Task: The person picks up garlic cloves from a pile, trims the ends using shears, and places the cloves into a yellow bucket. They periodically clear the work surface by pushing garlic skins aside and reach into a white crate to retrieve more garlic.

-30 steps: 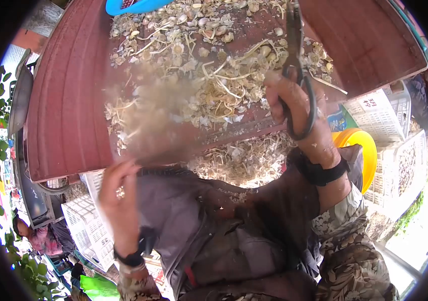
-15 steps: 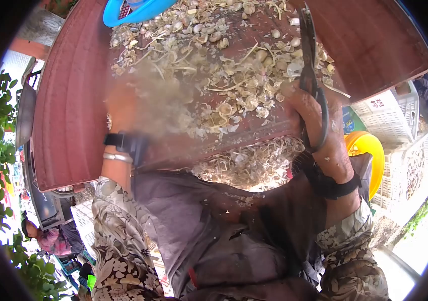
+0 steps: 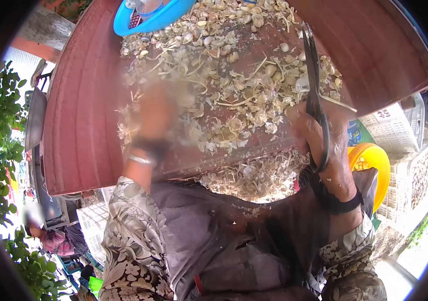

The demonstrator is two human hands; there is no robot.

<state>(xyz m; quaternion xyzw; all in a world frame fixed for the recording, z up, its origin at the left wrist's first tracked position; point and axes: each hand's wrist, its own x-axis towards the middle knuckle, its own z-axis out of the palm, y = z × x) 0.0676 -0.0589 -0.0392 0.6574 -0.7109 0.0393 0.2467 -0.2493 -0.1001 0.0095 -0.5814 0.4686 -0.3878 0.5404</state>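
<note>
My right hand (image 3: pixel 319 128) is wrapped round a pair of scissors (image 3: pixel 313 75); the dark blades point away from me and look nearly closed, and a black handle loop hangs below the fingers. Motion smears my left hand (image 3: pixel 156 110), which is over the left part of the garlic skins (image 3: pixel 234 125), so its fingers cannot be made out. Papery skins, dry stalks and loose garlic cloves (image 3: pixel 209 40) lie spread across the reddish-brown tabletop (image 3: pixel 81 115).
At the far edge sits a blue basin (image 3: pixel 161 21) with a clear container inside. A yellow bucket (image 3: pixel 382 170) and white plastic crates (image 3: pixel 392 123) stand to the right. More skins (image 3: pixel 254 175) are heaped below the near edge. A person (image 3: pixel 58 241) is at lower left.
My left hand has moved right and slightly nearer over the skins, still blurred. My right hand stays round the scissors at almost the same place. The whole view has shifted a little.
</note>
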